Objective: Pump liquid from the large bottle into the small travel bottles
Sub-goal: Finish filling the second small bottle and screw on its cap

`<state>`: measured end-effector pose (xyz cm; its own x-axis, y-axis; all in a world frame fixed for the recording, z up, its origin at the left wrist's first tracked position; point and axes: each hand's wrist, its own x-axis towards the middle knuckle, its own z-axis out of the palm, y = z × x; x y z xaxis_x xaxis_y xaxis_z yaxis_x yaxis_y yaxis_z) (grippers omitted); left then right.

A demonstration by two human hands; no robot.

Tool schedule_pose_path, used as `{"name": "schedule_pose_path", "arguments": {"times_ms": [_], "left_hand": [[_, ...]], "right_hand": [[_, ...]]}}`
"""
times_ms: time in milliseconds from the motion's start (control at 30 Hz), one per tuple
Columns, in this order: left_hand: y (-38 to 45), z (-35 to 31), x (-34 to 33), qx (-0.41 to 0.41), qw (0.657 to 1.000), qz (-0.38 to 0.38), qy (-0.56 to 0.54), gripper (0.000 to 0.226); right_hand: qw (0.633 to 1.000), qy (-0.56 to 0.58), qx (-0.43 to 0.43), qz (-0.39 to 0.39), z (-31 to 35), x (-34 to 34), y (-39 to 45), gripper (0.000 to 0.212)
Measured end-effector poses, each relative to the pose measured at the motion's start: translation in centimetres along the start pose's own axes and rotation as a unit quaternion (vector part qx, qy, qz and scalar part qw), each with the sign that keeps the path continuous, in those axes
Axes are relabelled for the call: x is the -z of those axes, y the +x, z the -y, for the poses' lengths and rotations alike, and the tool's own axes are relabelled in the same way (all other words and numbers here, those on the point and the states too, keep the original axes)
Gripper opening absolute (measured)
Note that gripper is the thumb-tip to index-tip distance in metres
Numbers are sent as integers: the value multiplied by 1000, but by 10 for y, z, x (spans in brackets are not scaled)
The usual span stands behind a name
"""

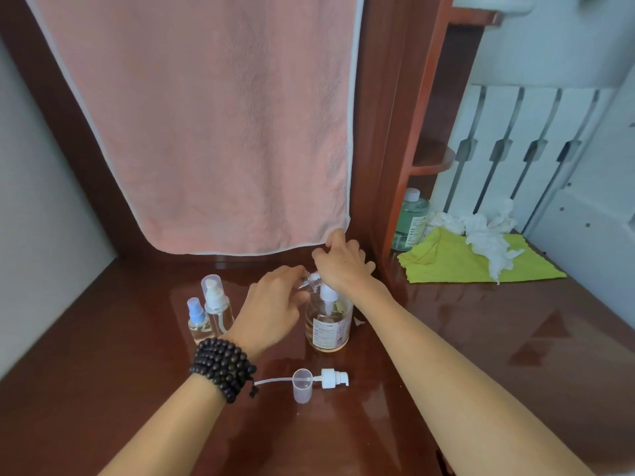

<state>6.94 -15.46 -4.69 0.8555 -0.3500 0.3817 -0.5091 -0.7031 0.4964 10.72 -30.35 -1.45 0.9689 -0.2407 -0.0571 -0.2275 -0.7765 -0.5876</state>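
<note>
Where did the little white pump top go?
In the head view, the white pump top lies on its side on the brown table, near the front, beside a clear cap and in front of the large bottle.

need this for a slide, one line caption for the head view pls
Left hand holds an open small travel bottle at the large pump bottle while the right hand rests on its pump.
</note>
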Motion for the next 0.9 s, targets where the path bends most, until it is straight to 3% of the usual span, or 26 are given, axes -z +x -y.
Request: {"name": "schedule_pose_path", "arguments": {"times_ms": [133,233,400,633,800,900], "left_hand": [[-1,-2,3,-2,1000,-14,13,39],[-2,2,-2,-1,1000,-10,-1,32],[-5,4,-9,-4,1000,1,-8,26],[1,1,2,-6,1000,-18,-14,36],[-3,4,-7,1,1000,-3,-9,25],[-3,4,-9,-1,1000,-1,-5,25]], "right_hand": [[999,-19,31,-6,7,7,2,38],[999,-28,8,18,3,1,5,36],[999,-5,-31,35,-4,-7,2,20],[1000,-13,10,8,7,6,5,46],[999,1,-29,34,-4,-8,5,27],[998,5,-52,39,-6,-9,5,27]]}}
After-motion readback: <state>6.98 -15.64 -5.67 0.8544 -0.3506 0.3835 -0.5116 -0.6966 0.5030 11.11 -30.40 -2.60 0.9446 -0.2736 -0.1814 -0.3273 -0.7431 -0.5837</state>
